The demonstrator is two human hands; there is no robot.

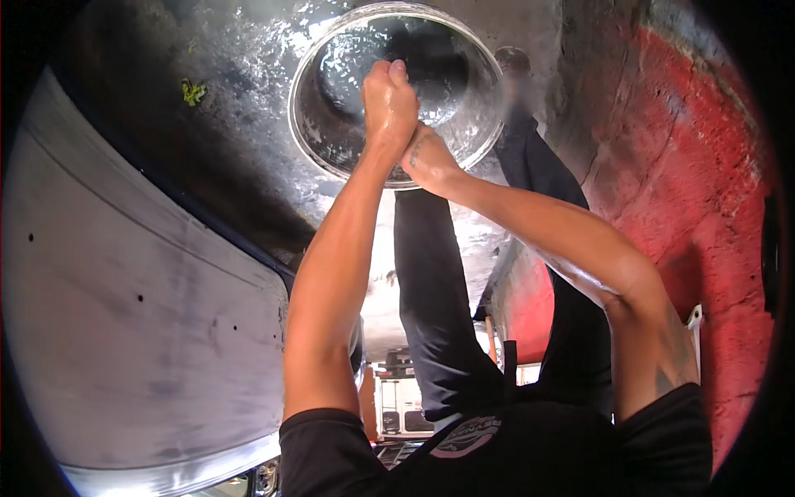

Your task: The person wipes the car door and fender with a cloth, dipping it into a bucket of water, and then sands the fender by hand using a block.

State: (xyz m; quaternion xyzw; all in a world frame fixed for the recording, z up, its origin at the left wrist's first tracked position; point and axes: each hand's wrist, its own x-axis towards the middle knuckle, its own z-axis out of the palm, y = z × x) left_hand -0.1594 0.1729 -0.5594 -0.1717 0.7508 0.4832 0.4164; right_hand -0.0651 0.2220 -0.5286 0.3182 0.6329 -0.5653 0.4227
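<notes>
A metal wheel rim [396, 91] lies flat on the wet ground [240, 108], open side up, directly ahead of the person, whose two dark-trousered legs run down from it toward the camera. Both hands work at the rim's near edge. The left hand [389, 103] is closed in a fist inside the barrel, and it may be clenched on a rag or sponge, though nothing shows between the fingers, so what it holds cannot be told. The right hand [431, 159] presses on the near lip just beside the left wrist, its fingers hidden behind that wrist; whether its grip is closed or flat cannot be told either. The rim looks stiff and heavy, a bare alloy barrel that will not flex, and it glistens with water, so its polished walls are likely slippery. The rolled lip around the top is probably the safest place to take hold, with both hands set opposite each other, since the smooth inner wall offers no purchase and the edge gives the fingers something to hook under. To the left, a pale car panel [141, 323] curves past; to the right stands a rough red wall [704, 190]. A small yellow-green scrap [193, 91] sits on the ground left of the rim, well apart from it.
</notes>
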